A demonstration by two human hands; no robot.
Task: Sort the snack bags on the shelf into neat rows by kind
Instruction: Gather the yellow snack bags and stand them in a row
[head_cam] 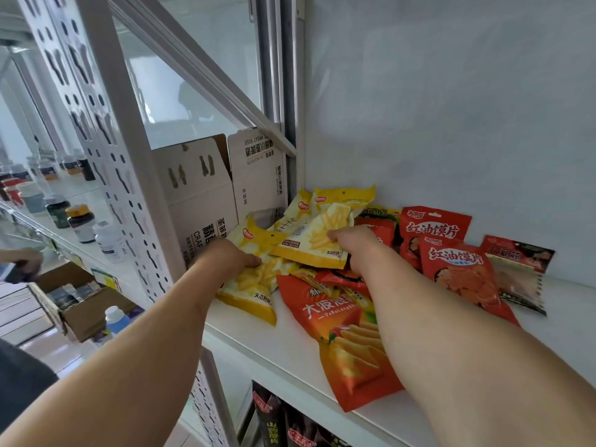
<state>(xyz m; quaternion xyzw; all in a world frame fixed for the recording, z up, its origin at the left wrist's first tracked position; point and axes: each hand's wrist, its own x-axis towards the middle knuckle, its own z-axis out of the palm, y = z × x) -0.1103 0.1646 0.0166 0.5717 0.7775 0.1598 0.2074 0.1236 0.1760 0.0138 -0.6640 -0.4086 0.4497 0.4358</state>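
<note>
Several snack bags lie in a loose pile on the white shelf [290, 346]. My left hand [225, 258] holds a yellow fries bag [254, 285] lying at the shelf's left end. My right hand [354, 245] grips another yellow bag [312, 233] and holds it tilted above the pile. A third yellow bag [346, 198] stands behind it. An orange wavy-chip bag [348, 343] lies near the front edge. Two red chili-slice bags [432, 227] [461, 272] and a dark red bag [519, 275] lie to the right.
A white beer carton [219, 195] stands behind the shelf's left end, beside the perforated upright [129, 175]. Dark snack bags [274, 421] fill the shelf below. To the left, bottles [80, 221] on a lower shelf and a cardboard box [77, 301]. The wall [451, 108] backs the shelf.
</note>
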